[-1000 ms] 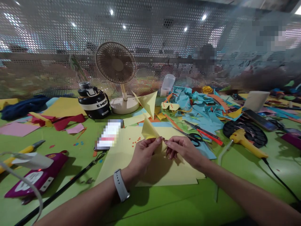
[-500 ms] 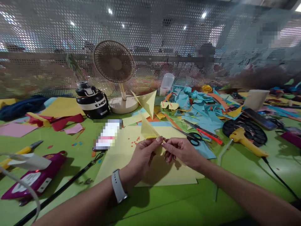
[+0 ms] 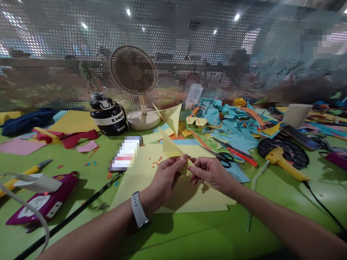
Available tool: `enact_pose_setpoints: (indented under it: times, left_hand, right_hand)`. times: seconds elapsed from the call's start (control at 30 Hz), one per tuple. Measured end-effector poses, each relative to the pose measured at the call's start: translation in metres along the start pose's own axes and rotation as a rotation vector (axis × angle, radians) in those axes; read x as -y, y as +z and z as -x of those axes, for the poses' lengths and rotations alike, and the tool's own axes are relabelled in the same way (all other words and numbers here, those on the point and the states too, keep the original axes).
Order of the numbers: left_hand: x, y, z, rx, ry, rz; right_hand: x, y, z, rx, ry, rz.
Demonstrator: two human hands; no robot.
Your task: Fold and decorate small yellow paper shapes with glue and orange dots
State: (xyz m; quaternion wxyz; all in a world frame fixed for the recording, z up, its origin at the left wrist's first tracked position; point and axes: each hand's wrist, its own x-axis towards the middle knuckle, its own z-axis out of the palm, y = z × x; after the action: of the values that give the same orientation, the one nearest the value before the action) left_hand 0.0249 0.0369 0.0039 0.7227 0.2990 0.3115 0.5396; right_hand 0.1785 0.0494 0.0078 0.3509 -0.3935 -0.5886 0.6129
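Observation:
My left hand [image 3: 169, 173] pinches a folded piece of yellow paper [image 3: 170, 146], whose pointed end rises above the thumb. My right hand [image 3: 211, 172] is closed on the same paper's right edge, thumb against fingers. Both hands are just above large yellow paper sheets [image 3: 135, 187] lying on the green table. Small orange paper dots [image 3: 156, 162] lie on the sheet left of my hands. Behind the held piece stands another folded yellow paper shape [image 3: 173, 116]. Black-handled scissors [image 3: 224, 159] lie beyond my right hand.
A yellow glue gun [image 3: 287, 167] rests at the right beside a black round tray [image 3: 264, 146]. Blue paper scraps [image 3: 233, 119] are heaped at the back. A fan [image 3: 134, 70], a black bottle [image 3: 108, 117], a phone [image 3: 126, 153] and a purple power bank [image 3: 62, 184] stand or lie leftward.
My right hand has shifted slightly along the paper's edge, a little apart from my left thumb. My left hand keeps its pinch. The whole view has shifted slightly.

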Motion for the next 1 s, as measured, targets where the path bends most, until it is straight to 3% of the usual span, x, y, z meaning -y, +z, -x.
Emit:
enact_pose_setpoints:
  times: [0.4,0.73,1.0]
  left_hand:
    - [-0.004,-0.011,-0.002,0.056,-0.101,-0.108]
    - [-0.003,-0.012,-0.001,0.089,-0.108,-0.138]
    - [-0.005,-0.008,0.002,0.095,-0.157,-0.248]
  right_hand:
    - [0.01,-0.009,0.007,0.06,0.032,-0.001]
    - [0.008,-0.011,0.007,0.127,0.069,-0.039]
    - [0.009,-0.021,0.006,0.38,0.238,-0.025]
